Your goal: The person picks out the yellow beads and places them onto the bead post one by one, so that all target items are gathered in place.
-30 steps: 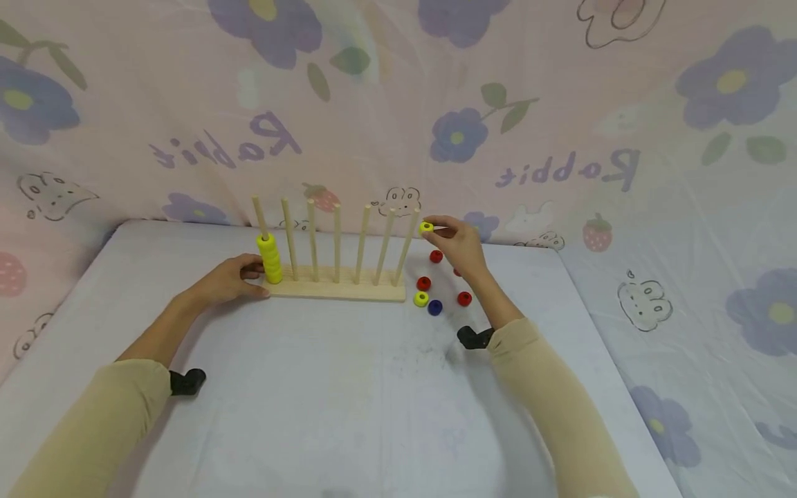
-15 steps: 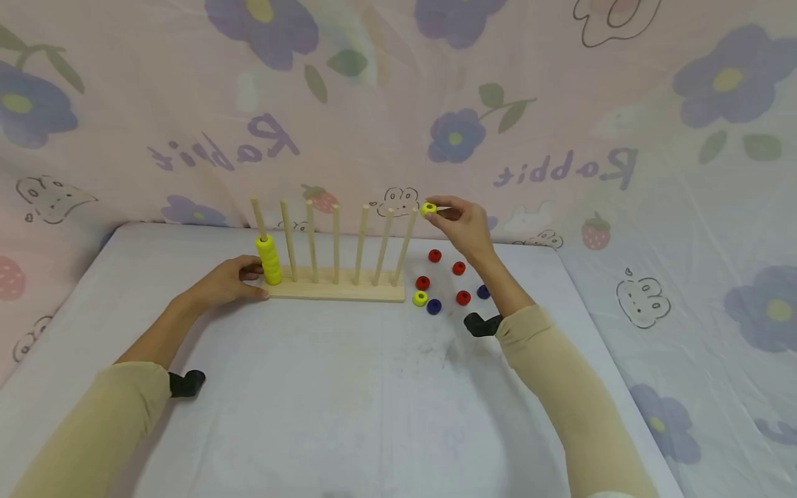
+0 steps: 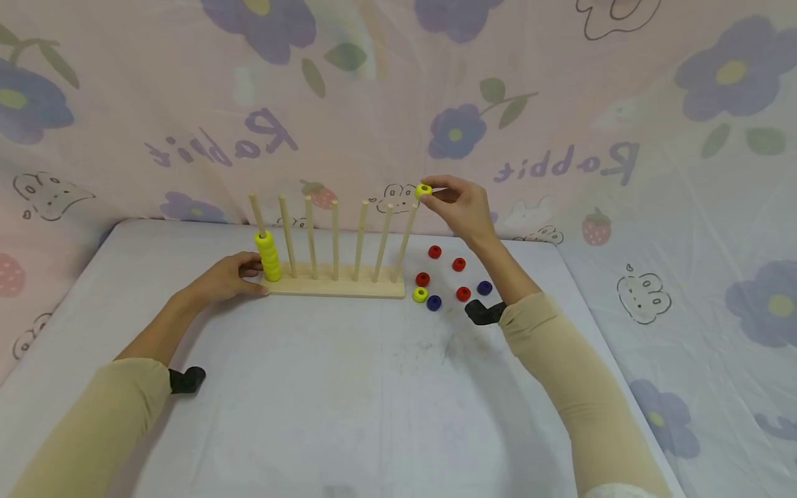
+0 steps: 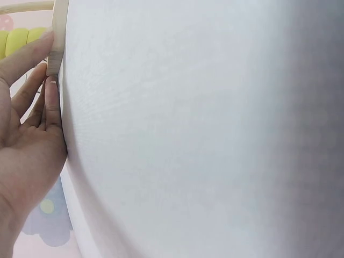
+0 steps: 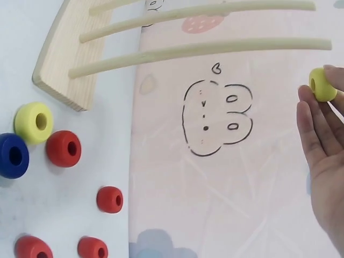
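A wooden peg rack stands on the table, with several upright pegs. Yellow beads are stacked on its leftmost peg; the other pegs are bare. My left hand holds the rack's left end, thumb along the base edge in the left wrist view. Between thumb and fingertips my right hand pinches a yellow bead, just above and beside the tip of the rightmost peg. In the right wrist view that bead is apart from the peg end.
Loose beads lie right of the rack: several red ones, such as a red bead, a yellow bead, a blue bead and another blue bead. Behind the table hangs a patterned cloth.
My right hand has risen with the yellow bead, then shifted slightly left to the rightmost peg's tip. The left hand and rack stay in place.
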Available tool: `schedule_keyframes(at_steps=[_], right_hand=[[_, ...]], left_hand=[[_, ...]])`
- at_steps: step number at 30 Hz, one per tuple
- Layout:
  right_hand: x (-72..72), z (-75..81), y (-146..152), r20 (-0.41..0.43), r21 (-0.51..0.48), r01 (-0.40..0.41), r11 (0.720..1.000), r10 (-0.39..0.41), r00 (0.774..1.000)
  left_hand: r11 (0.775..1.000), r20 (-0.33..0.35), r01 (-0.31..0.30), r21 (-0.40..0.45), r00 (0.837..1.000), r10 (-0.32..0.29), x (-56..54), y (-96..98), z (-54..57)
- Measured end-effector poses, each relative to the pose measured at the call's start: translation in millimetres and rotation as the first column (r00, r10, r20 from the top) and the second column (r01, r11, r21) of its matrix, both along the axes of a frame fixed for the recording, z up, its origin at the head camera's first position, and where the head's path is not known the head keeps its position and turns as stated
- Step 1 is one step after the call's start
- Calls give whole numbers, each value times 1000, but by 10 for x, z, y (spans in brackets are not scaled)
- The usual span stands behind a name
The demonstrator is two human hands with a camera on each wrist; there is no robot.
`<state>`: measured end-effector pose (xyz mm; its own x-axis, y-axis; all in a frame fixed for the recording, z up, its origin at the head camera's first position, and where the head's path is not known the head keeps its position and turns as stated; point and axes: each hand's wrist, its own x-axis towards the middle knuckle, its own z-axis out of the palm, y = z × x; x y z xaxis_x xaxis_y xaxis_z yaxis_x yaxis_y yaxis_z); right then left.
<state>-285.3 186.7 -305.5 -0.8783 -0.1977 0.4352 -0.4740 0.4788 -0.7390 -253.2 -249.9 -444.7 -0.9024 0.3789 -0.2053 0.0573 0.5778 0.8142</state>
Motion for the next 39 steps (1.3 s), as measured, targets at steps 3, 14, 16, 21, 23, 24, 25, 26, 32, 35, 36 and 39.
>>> schedule_keyframes(at_steps=[3, 14, 16, 21, 23, 24, 25, 26, 32, 35, 36, 39], right_hand=[[3, 60, -41, 2, -18, -25, 1000, 25, 1000], [7, 187, -196, 27, -17, -92, 996, 93, 995], [21, 214, -224, 28, -9, -98, 995, 99, 995], [40, 292, -319, 12, 5, -123, 992, 123, 992], [39, 320, -364, 5, 0, -146, 989, 146, 989], [36, 333, -387, 5, -4, -158, 987, 158, 987], [31, 339, -411, 9, -8, -171, 985, 171, 985], [32, 348, -434, 14, -14, -185, 983, 185, 983], [38, 381, -595, 43, -30, -246, 969, 247, 968], [40, 399, -679, 47, -41, -275, 961, 277, 960], [39, 404, -705, 48, -42, -282, 958, 284, 958], [37, 417, -773, 49, -31, -297, 954, 298, 953]], left_hand=[[1000, -4, 3, -2, 1000, -3, -8, -2, -3], [1000, 4, 0, -4, 1000, 0, -11, -11, -21], [1000, 3, -4, -6, 1000, 4, -10, -7, -17], [1000, -3, -6, -11, 1000, 6, -17, -8, -18], [1000, -2, -4, -8, 1000, 4, -21, -10, -23], [1000, -2, -2, -6, 1000, 2, -23, -11, -26], [1000, -3, 0, -6, 1000, 0, -26, -13, -30], [1000, -2, 0, -6, 1000, 0, -26, -15, -34], [1000, 1, -4, -3, 1000, 4, -16, -10, -31], [1000, 0, 0, 2, 1000, 0, -11, -8, -28], [1000, -2, 3, 0, 1000, -3, -13, -12, -31], [1000, -2, 5, 5, 1000, -5, -15, -17, -34]])
